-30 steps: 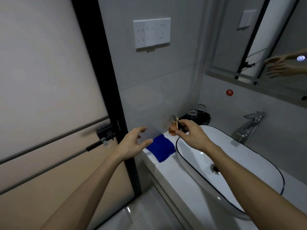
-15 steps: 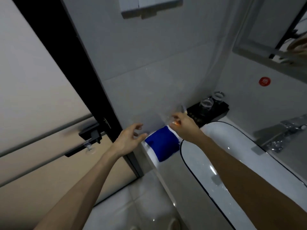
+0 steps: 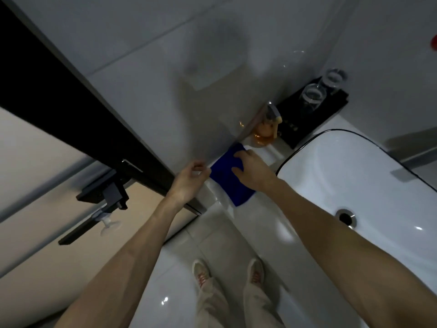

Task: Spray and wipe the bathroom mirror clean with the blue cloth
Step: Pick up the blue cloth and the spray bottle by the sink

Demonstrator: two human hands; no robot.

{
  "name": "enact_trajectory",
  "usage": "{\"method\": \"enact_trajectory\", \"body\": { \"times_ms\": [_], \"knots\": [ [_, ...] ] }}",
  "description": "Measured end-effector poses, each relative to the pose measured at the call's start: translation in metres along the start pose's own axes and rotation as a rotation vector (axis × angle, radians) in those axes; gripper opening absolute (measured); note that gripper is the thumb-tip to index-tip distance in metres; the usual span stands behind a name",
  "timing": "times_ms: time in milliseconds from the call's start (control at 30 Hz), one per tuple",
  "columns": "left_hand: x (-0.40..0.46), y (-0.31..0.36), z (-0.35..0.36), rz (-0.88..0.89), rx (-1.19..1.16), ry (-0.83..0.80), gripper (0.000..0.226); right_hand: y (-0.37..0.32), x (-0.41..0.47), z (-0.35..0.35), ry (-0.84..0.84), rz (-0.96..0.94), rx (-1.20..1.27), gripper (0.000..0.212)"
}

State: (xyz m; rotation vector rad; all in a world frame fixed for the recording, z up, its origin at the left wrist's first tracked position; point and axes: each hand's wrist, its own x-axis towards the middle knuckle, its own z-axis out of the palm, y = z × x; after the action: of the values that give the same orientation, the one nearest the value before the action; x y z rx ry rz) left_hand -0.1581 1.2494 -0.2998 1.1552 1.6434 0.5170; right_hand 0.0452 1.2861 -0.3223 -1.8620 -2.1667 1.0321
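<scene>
The blue cloth (image 3: 233,183) lies flat on the white counter (image 3: 257,223) beside the wall. My right hand (image 3: 251,172) is on top of it, with bent fingers at its far edge and the thumb on its middle, gripping it. My left hand (image 3: 189,181) hovers at the cloth's left corner with loosely curled fingers and holds nothing. A small orange spray bottle (image 3: 266,129) stands upright by the wall just beyond the cloth, with no hand on it. The mirror is out of view.
A white basin (image 3: 369,185) with a drain fills the right side. Behind the bottle, a black tray (image 3: 328,107) holds two glasses. A black door frame (image 3: 78,95) and handle (image 3: 104,192) are at the left. My feet stand on the tiled floor below.
My right hand left the spray bottle and came down onto the blue cloth. My left hand moved closer to the cloth's corner. The camera tilted down, losing the mirror.
</scene>
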Motion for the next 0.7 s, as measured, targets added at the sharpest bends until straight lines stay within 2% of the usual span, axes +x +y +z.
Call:
{"method": "enact_trajectory", "body": {
  "times_ms": [167, 333, 533, 600, 700],
  "knots": [
    [0.014, -0.014, 0.002, -0.038, -0.025, 0.006, 0.035, -0.006, 0.012, 0.044, -0.038, 0.034, -0.167, 0.049],
    [0.020, -0.023, 0.004, -0.042, -0.114, 0.008, 0.028, 0.000, 0.012, 0.075, -0.064, 0.117, -0.438, 0.066],
    [0.019, -0.034, 0.000, -0.045, -0.164, -0.005, 0.022, 0.002, 0.006, 0.092, -0.006, 0.083, -0.648, 0.052],
    [0.018, -0.037, -0.003, -0.049, -0.176, -0.004, 0.022, 0.000, 0.006, 0.086, 0.045, 0.074, -0.621, 0.038],
    [0.017, -0.037, -0.006, -0.067, -0.203, -0.015, 0.026, 0.000, 0.012, 0.067, 0.071, 0.089, -0.343, 0.023]
  ]
}}
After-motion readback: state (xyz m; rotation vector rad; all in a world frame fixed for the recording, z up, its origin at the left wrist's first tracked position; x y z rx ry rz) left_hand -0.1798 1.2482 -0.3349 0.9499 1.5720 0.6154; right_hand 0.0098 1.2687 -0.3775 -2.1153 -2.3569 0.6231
